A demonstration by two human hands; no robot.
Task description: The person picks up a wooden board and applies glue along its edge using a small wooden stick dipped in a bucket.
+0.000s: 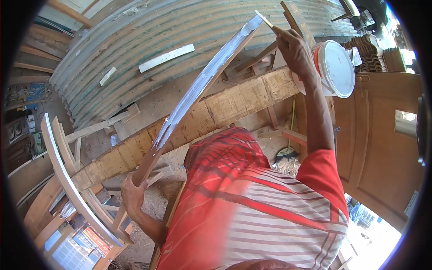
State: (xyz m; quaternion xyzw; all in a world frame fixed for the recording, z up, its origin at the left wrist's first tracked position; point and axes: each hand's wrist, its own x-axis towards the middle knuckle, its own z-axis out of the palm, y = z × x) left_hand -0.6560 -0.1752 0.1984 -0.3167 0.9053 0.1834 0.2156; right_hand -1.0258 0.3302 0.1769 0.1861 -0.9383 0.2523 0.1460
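Observation:
A long wooden board [202, 85] slants across the view, its upper face streaked with wet-looking white coating and its lower end bare brown wood. My left hand [133, 193] is closed around that bare lower end. At the far end, my right hand [294, 50] grips a thin paintbrush [266, 20] by its pale handle. The brush's white tip meets or nearly meets the coated end of the board; its bristles are too small to make out. Just right of my right wrist stands a white bucket [338, 69] with a pale top.
Beneath the board runs a thick wooden beam [243, 101]. Corrugated metal sheeting [130, 45] lies beyond, bearing a white strip [166, 57]. A curved wooden frame [74, 184] with a white edge stands at left. A brown panelled door [378, 139] is at right.

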